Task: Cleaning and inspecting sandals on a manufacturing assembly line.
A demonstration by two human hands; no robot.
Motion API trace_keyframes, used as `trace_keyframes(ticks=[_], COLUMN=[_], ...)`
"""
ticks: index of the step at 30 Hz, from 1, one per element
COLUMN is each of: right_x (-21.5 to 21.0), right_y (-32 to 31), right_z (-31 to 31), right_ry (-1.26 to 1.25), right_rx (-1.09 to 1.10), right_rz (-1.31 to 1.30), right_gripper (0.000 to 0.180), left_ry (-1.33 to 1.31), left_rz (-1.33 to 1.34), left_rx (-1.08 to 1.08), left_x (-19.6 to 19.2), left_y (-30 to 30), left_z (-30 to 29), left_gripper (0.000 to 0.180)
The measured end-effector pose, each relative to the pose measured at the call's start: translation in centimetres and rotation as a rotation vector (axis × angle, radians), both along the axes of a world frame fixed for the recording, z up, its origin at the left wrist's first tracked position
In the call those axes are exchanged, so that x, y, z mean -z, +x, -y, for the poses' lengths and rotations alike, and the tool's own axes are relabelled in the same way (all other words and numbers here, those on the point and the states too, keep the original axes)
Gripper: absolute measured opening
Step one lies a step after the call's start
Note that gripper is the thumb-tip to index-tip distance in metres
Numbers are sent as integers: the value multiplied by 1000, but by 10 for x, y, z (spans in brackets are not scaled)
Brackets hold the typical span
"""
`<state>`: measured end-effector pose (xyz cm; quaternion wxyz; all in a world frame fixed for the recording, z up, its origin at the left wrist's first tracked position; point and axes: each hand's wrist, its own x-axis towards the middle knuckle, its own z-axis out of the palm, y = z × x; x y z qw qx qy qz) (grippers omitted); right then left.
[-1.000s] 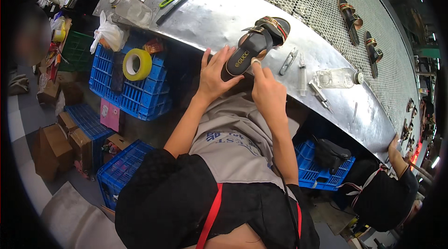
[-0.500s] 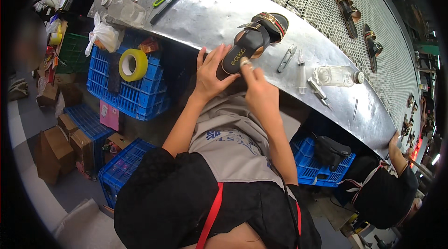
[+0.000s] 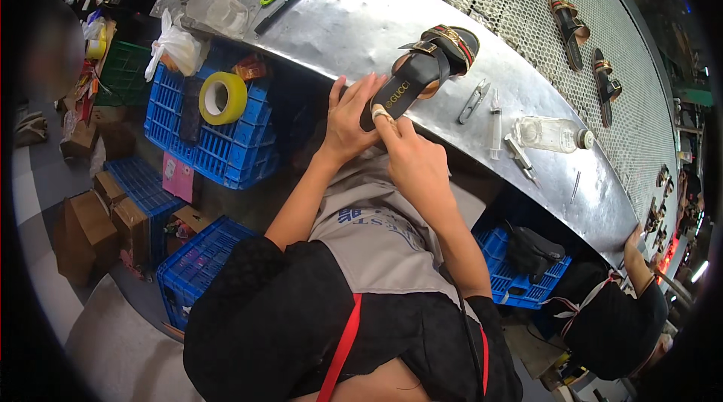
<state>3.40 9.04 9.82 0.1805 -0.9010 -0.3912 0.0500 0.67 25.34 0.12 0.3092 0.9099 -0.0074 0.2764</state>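
Black leather is what the fingers (image 3: 382, 117) work on: the right hand (image 3: 410, 157) presses a taped fingertip against the heel end of a black sandal (image 3: 422, 71), the other fingers curled loosely behind it, so the push lands squarely on the insole. The left hand (image 3: 348, 120) lies beside it with fingers spread and partly closed around the same heel, steadying the sandal so it cannot slide under that pressure.

The sandal lies on the metal worktop (image 3: 354, 18) with its heel hanging over the near edge toward the person, which brings that end within reach of both hands; its strapped toe, with a striped band and a buckle, points away toward the perforated far part of the worktop.

Just to the right of the sandal, along the near edge, small tools lie ready: metal snips (image 3: 474, 99), a syringe-like applicator (image 3: 495, 127) and a clear bottle (image 3: 550, 133) on its side. Two more sandals (image 3: 584, 44) rest well apart on the perforated surface toward the far right.

Below the near edge, a roll of yellow tape (image 3: 222, 97) sits on stacked blue crates (image 3: 203, 138). At the right end of the worktop another person's hand (image 3: 634, 240) grips the edge.
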Motion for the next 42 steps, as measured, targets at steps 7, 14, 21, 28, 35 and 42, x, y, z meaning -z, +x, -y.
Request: trace_keyframes(ticks=[7, 14, 21, 28, 35, 42], right_x=[-1, -5, 6, 2, 0, 1], right_y=[12, -8, 10, 0, 13, 1], right_z=[-18, 2, -16, -19, -24, -17], right_ry=[-33, -13, 28, 21, 29, 26], right_rx=[40, -4, 10, 92, 109, 141], right_rz=[-23, 35, 24, -58, -128, -142], right_gripper=[52, 45, 45, 45, 48, 49], left_ry=[-64, -39, -114, -141, -100, -41], left_rz=[28, -4, 33, 34, 42, 52], left_rx=[6, -21, -52, -60, -66, -72], left_x=[2, -2, 3, -1, 1, 3], left_y=[0, 2, 4, 4, 5, 4], left_z=[0, 4, 6, 7, 6, 5], left_gripper=[86, 85, 83, 82, 79, 74])
